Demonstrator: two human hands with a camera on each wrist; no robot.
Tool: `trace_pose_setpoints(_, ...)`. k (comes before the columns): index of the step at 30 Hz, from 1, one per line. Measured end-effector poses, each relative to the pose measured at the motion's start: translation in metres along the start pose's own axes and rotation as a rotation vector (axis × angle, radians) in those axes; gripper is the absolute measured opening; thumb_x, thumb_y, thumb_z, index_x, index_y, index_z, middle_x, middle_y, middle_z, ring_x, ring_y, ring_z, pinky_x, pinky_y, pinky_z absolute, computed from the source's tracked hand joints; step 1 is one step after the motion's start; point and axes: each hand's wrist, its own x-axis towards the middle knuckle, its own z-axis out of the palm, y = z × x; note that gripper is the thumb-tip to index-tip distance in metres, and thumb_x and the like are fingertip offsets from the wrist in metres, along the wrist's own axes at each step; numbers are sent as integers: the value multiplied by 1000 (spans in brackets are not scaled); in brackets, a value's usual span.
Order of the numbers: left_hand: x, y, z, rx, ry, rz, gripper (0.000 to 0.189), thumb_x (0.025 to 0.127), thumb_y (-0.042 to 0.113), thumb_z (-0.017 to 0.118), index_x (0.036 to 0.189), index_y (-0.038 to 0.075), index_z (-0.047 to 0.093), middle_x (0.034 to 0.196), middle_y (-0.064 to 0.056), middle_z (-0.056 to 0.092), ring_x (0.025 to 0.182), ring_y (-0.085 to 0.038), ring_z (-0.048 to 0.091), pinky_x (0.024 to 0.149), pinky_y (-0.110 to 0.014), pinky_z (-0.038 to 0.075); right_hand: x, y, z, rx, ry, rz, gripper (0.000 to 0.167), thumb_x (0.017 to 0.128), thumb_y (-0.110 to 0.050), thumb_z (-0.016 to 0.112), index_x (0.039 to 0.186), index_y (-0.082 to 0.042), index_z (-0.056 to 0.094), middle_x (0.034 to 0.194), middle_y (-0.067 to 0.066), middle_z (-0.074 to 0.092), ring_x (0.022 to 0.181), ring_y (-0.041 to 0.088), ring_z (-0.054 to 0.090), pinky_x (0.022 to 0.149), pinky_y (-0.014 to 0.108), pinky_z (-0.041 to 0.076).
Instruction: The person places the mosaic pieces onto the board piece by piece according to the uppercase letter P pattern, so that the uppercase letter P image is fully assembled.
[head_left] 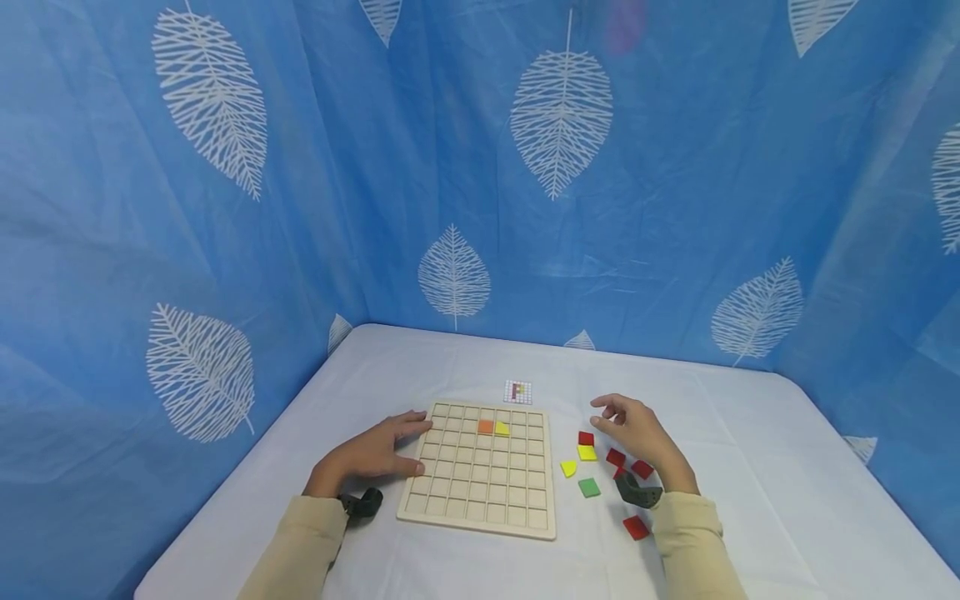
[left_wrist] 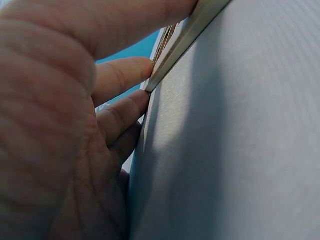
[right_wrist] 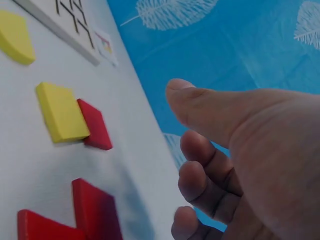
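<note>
A wooden grid board [head_left: 469, 525] lies on the white table, with an orange square tile [head_left: 486, 427] and a yellow rounded tile [head_left: 502, 430] set in neighbouring cells near its far side. Along the board's left edge rests my left hand [head_left: 375, 447], its thumb and fingertips touching the rim. My right hand [head_left: 637, 429] hovers right of the board, fingers loosely bent and nothing between them. Close by lie a yellow square tile [right_wrist: 61, 113] and a red tile [right_wrist: 96, 124] partly under it. More red tiles [head_left: 616, 457] lie below that hand, near its wrist.
A small pattern card [head_left: 518, 392] lies just beyond the board. Between board and right arm are a yellow rounded tile [head_left: 568, 468] and a green tile [head_left: 589, 487]. Another red tile [head_left: 636, 527] sits nearer the front. A blue leaf-print curtain [head_left: 660, 208] surrounds the table.
</note>
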Motion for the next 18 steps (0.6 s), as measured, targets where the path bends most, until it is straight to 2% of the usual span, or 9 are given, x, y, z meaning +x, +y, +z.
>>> trace_pose_setpoints(5, 0, 0, -2, 3, -2, 13, 84, 79, 47, 81, 151, 20, 47, 165, -7, 30, 155, -36, 18, 120, -64, 22, 0, 8, 9, 35, -45, 39, 36, 93, -24, 71, 127, -11, 65, 98, 7, 59, 77, 20, 50, 59, 28, 46)
trace_pose_setpoints(11, 2, -2, -3, 9, -11, 11, 85, 79, 50, 81, 152, 21, 47, 166, -5, 29, 156, -35, 18, 120, -64, 22, 1, 16, 14, 36, -69, 31, 30, 93, -22, 72, 120, -12, 68, 93, 5, 59, 77, 19, 51, 65, 28, 46)
trace_pose_setpoints(18, 2, 0, -2, 1, -14, 20, 86, 79, 48, 80, 152, 19, 46, 166, -8, 28, 155, -38, 17, 120, -65, 21, 0, 21, 11, 48, -132, 34, 26, 93, -19, 71, 117, -12, 68, 96, 5, 61, 84, 20, 53, 74, 30, 47)
